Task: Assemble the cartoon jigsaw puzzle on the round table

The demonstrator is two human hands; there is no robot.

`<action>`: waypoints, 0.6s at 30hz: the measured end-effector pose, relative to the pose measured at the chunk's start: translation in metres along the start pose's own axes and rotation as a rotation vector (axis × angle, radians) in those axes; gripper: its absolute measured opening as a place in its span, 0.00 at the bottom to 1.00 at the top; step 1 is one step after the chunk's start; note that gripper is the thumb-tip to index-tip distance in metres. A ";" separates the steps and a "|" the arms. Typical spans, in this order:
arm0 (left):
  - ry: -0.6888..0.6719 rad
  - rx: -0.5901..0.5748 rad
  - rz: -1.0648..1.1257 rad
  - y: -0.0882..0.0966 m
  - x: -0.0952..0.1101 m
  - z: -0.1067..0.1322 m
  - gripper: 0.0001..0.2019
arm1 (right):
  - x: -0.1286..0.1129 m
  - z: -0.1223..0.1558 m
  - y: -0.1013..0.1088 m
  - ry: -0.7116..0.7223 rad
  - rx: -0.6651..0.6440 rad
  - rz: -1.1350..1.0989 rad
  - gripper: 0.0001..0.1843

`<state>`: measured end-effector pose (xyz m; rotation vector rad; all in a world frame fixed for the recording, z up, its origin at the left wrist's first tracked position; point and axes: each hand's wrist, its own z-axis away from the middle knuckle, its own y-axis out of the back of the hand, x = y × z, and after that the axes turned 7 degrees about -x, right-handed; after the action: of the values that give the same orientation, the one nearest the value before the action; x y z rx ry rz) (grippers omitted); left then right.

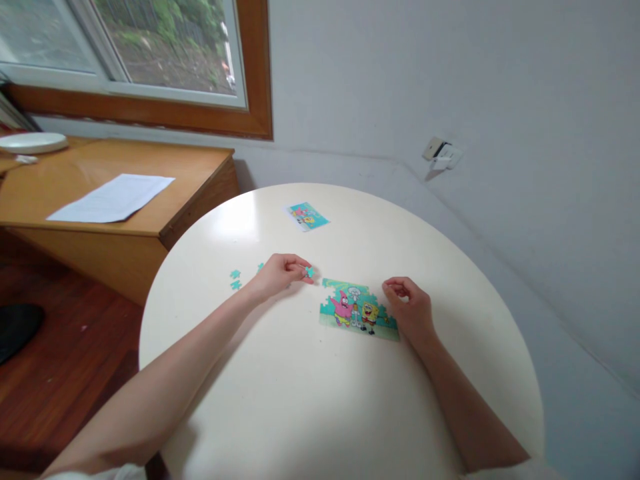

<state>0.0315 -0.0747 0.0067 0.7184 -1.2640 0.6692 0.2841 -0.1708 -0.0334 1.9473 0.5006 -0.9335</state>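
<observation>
A small cartoon jigsaw puzzle [357, 310], mostly assembled, lies on the round cream table [350, 400]. My left hand [280, 273] pinches a teal puzzle piece [309, 271] just left of the puzzle's upper left corner. Loose teal pieces [235, 279] lie left of that hand. My right hand [410, 310] rests at the puzzle's right edge, fingers curled inward; I cannot make out anything in them.
A small reference picture card [307, 216] lies at the table's far side. A wooden desk [100, 220] with a paper sheet [113, 197] and a white plate [31, 142] stands to the left, below a window. The wall holds a socket [443, 154].
</observation>
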 end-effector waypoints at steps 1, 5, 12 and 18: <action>-0.001 -0.003 -0.010 0.000 0.000 0.000 0.08 | 0.000 0.000 0.000 0.000 -0.001 -0.004 0.11; -0.030 -0.005 -0.059 0.001 -0.001 0.001 0.10 | -0.001 0.000 0.000 -0.002 -0.007 -0.005 0.10; -0.064 0.005 -0.086 0.002 -0.004 0.000 0.11 | -0.002 0.000 0.001 -0.014 -0.010 -0.012 0.10; -0.074 0.000 -0.074 0.000 -0.004 -0.001 0.11 | 0.000 0.001 0.000 -0.019 -0.016 -0.020 0.10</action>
<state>0.0310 -0.0741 0.0028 0.7921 -1.2988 0.5863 0.2837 -0.1712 -0.0336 1.9200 0.5157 -0.9572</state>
